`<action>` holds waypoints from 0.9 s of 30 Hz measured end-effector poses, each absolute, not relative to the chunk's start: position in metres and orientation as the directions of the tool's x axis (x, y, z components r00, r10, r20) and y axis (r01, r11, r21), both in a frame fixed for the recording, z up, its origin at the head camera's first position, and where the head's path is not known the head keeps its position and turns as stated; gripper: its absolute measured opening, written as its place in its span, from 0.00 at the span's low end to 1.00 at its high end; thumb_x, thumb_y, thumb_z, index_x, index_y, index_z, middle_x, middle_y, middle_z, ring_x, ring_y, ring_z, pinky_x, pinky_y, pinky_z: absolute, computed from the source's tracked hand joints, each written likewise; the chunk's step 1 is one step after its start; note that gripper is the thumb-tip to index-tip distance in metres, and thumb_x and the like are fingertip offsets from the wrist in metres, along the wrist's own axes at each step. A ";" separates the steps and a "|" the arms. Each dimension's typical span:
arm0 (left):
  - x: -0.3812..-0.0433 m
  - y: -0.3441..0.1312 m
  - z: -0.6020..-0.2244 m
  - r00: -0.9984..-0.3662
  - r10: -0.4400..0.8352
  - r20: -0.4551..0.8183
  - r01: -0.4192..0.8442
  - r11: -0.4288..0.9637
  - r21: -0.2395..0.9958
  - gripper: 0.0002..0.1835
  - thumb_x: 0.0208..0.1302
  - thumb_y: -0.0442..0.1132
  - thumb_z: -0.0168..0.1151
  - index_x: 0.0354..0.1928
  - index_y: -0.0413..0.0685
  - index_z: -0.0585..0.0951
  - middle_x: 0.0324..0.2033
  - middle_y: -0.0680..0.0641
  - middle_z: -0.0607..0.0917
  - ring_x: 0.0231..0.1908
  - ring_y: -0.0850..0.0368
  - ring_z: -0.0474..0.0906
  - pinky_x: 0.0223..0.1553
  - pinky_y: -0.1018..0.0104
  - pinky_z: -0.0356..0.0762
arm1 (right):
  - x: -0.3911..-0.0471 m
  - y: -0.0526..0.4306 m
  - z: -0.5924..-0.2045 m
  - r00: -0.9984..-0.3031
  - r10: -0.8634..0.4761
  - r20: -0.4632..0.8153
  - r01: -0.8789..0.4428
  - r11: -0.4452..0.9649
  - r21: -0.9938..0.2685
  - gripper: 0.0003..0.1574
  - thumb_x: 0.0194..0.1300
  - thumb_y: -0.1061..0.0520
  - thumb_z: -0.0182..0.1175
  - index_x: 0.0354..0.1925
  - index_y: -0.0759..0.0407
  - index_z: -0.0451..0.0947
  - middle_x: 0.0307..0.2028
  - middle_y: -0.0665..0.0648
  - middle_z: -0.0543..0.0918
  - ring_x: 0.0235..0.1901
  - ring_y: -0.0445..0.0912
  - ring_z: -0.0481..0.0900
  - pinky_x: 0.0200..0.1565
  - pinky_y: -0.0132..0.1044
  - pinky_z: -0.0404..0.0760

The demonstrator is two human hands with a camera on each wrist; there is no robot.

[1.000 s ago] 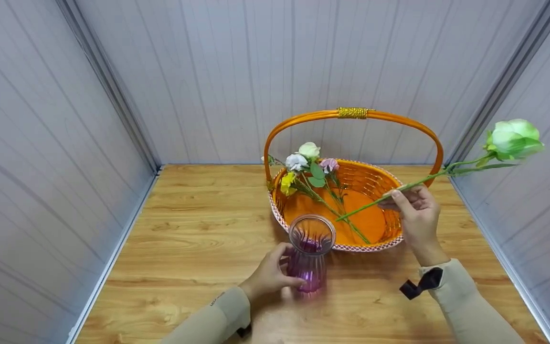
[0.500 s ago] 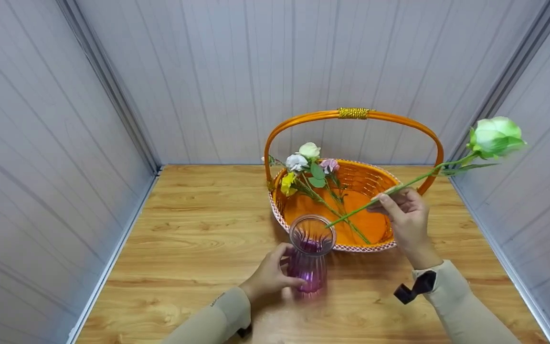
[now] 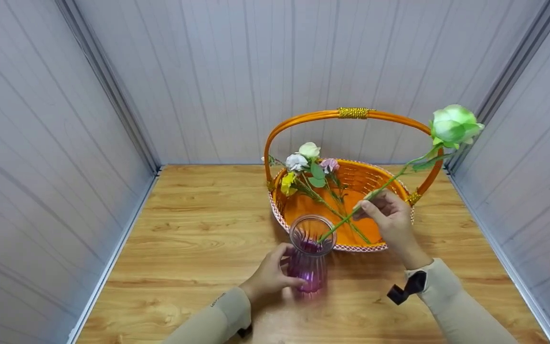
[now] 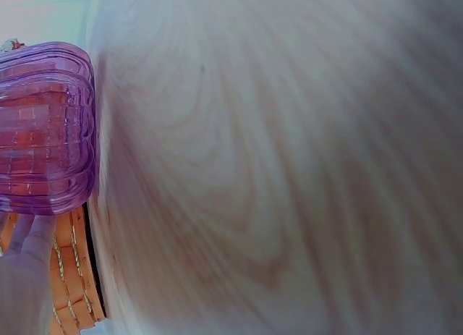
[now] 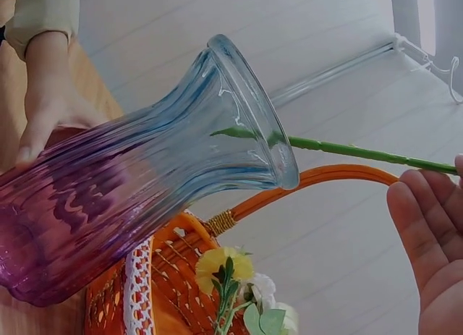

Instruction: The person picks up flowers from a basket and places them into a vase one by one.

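Stem entry: the right hand [image 3: 392,222] pinches the pale green rose [image 3: 454,126] by its stem, whose tip lies just inside the glass vase [image 3: 309,274] at the basket's [image 3: 356,248] near left side. The left hand [image 3: 270,272], curled round the vase's lower body, should brace it while the stem is steepened and lowered gently.

Table [image 3: 198,215] left of basket [image 3: 361,248]: open passage. Vase [image 3: 309,272] stands close before the basket, obstructing its front. Handle [image 3: 353,113] arches overhead, with room beneath. Left hand [image 3: 270,271] obstructs the vase's left side; right hand [image 3: 389,220], the basket's right front; stem [image 3: 339,224], part of the mouth [image 3: 306,234].
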State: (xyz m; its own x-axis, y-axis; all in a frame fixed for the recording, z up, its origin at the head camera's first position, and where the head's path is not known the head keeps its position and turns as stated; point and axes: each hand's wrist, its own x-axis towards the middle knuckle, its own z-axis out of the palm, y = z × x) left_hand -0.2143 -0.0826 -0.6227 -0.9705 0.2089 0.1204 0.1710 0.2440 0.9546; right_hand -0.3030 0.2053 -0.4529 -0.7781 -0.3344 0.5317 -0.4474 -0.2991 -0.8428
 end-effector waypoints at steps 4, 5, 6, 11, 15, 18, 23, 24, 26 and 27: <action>-0.213 -0.083 -0.621 -0.971 0.209 0.117 0.166 0.235 0.958 0.41 0.49 0.40 0.89 0.64 0.52 0.76 0.63 0.50 0.82 0.68 0.48 0.78 0.76 0.50 0.78 | -0.302 0.198 -0.453 -0.773 -0.382 0.506 -0.433 -0.265 -0.861 0.09 0.78 0.74 0.56 0.43 0.86 0.71 0.35 0.52 0.93 0.32 0.43 0.91 0.40 0.36 0.94; -0.213 -0.083 -0.621 -0.970 0.211 0.119 0.167 0.231 0.958 0.41 0.49 0.40 0.89 0.64 0.52 0.76 0.63 0.50 0.82 0.68 0.48 0.78 0.76 0.50 0.78 | -0.302 0.197 -0.453 -0.774 -0.392 0.497 -0.430 -0.252 -0.867 0.09 0.78 0.74 0.56 0.43 0.86 0.71 0.35 0.52 0.93 0.31 0.42 0.90 0.39 0.36 0.94; -0.213 -0.083 -0.621 -0.969 0.212 0.124 0.173 0.228 0.958 0.41 0.49 0.40 0.89 0.64 0.51 0.76 0.63 0.49 0.82 0.67 0.48 0.78 0.76 0.50 0.78 | -0.302 0.195 -0.453 -0.772 -0.404 0.491 -0.429 -0.240 -0.871 0.09 0.78 0.73 0.56 0.43 0.86 0.72 0.35 0.51 0.92 0.31 0.42 0.90 0.39 0.35 0.94; -0.213 -0.082 -0.622 -0.967 0.211 0.142 0.189 0.222 0.956 0.41 0.50 0.39 0.89 0.64 0.51 0.76 0.62 0.49 0.83 0.67 0.48 0.78 0.75 0.48 0.78 | -0.302 0.187 -0.452 -0.742 -0.448 0.498 -0.468 -0.184 -0.864 0.06 0.78 0.73 0.56 0.43 0.81 0.76 0.35 0.51 0.92 0.31 0.42 0.88 0.38 0.33 0.93; -0.212 -0.082 -0.622 -0.969 0.208 0.132 0.177 0.218 0.960 0.41 0.49 0.40 0.89 0.64 0.52 0.76 0.62 0.50 0.83 0.67 0.48 0.78 0.76 0.48 0.78 | -0.304 0.179 -0.451 -0.697 -0.480 0.532 -0.524 -0.165 -0.835 0.07 0.79 0.73 0.54 0.41 0.78 0.78 0.35 0.49 0.92 0.31 0.41 0.87 0.37 0.31 0.92; -0.212 -0.082 -0.623 -0.971 0.206 0.125 0.169 0.212 0.963 0.41 0.49 0.40 0.89 0.64 0.53 0.76 0.62 0.50 0.83 0.67 0.48 0.78 0.76 0.48 0.77 | -0.304 0.173 -0.449 -0.666 -0.507 0.548 -0.550 -0.163 -0.819 0.09 0.79 0.74 0.53 0.40 0.78 0.79 0.35 0.46 0.91 0.31 0.39 0.87 0.38 0.30 0.91; -0.213 -0.082 -0.625 -0.971 0.207 0.121 0.163 0.197 0.967 0.40 0.49 0.38 0.89 0.64 0.52 0.76 0.63 0.49 0.83 0.68 0.46 0.78 0.77 0.45 0.76 | -0.302 0.163 -0.446 -0.653 -0.547 0.524 -0.539 -0.150 -0.829 0.11 0.81 0.72 0.52 0.41 0.78 0.79 0.35 0.45 0.90 0.33 0.38 0.86 0.39 0.29 0.91; -0.213 -0.082 -0.625 -0.971 0.207 0.122 0.164 0.199 0.966 0.40 0.49 0.38 0.89 0.64 0.52 0.76 0.63 0.49 0.83 0.68 0.46 0.78 0.77 0.44 0.76 | -0.303 0.161 -0.446 -0.655 -0.554 0.514 -0.532 -0.145 -0.834 0.12 0.82 0.71 0.51 0.41 0.78 0.79 0.35 0.45 0.90 0.34 0.38 0.86 0.40 0.29 0.91; -0.213 -0.082 -0.625 -0.971 0.208 0.122 0.166 0.208 0.964 0.40 0.50 0.39 0.88 0.64 0.52 0.76 0.63 0.49 0.83 0.68 0.47 0.78 0.77 0.44 0.76 | -0.303 0.158 -0.446 -0.659 -0.567 0.494 -0.516 -0.137 -0.846 0.13 0.83 0.70 0.51 0.42 0.77 0.79 0.36 0.45 0.89 0.35 0.38 0.86 0.41 0.28 0.90; -0.214 -0.082 -0.626 -0.970 0.209 0.123 0.168 0.213 0.963 0.40 0.50 0.39 0.88 0.64 0.53 0.76 0.63 0.49 0.83 0.68 0.47 0.78 0.77 0.44 0.76 | -0.303 0.157 -0.446 -0.659 -0.575 0.486 -0.510 -0.134 -0.850 0.14 0.84 0.69 0.50 0.42 0.77 0.79 0.36 0.45 0.89 0.35 0.39 0.86 0.42 0.28 0.90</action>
State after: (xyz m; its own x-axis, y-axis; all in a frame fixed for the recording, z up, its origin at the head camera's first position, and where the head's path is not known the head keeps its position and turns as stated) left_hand -0.2136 -0.0823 -0.6258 -0.9702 0.2088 0.1226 0.1675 0.2131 0.9626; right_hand -0.3031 0.1565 -0.4459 -0.6586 -0.5747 0.4858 -0.5095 -0.1345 -0.8499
